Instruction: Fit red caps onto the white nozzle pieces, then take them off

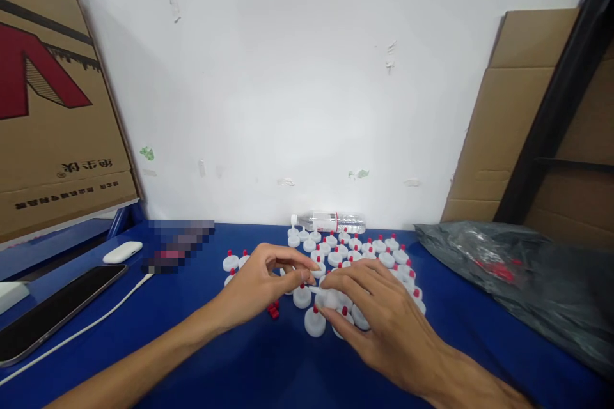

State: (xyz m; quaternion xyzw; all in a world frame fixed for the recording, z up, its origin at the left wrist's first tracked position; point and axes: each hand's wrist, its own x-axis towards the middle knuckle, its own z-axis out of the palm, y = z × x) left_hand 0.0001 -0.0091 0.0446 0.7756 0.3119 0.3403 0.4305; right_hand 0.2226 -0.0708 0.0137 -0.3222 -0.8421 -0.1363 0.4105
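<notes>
while the right hand [384, 310] holds a cap [330, 298], the left hand [261, 281] hovers alongside.

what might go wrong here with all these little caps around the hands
The right hand works close among crowded red-tipped white caps, so it might knock some over. The loose red tips near the left hand are small and could get brushed away. The plastic bottle lies on its side behind the caps and might roll into them if bumped.
</notes>
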